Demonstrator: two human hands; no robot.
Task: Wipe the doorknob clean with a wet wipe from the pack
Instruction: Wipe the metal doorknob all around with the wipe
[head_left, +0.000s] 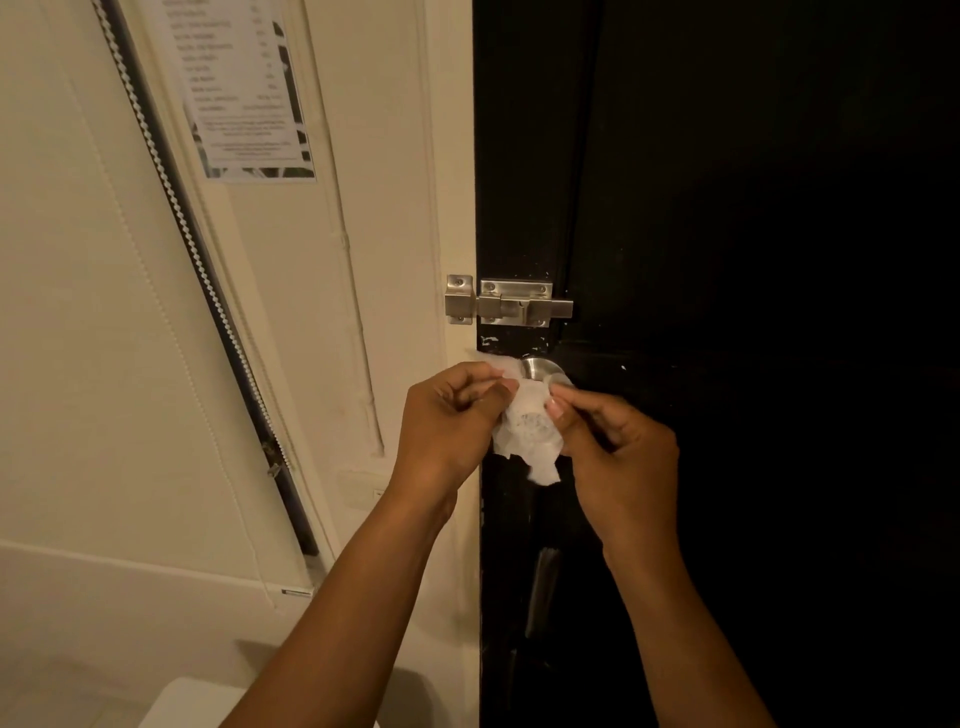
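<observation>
A round silver doorknob (540, 369) sticks out of the black door (753, 260), just below a metal slide bolt. A white wet wipe (530, 431) hangs in front of the knob and hides its lower part. My left hand (447, 415) pinches the wipe's left edge between thumb and fingers. My right hand (613, 452) pinches its right edge, fingertips close to the knob. Both hands hold the wipe stretched between them. The pack of wipes is not in view.
A silver slide bolt (506, 304) joins the door to the cream frame (452, 208). A printed notice (244, 88) is stuck on the wall at upper left. A roller blind with a bead chain (171, 197) hangs at the left. A white object (192, 701) sits at the bottom.
</observation>
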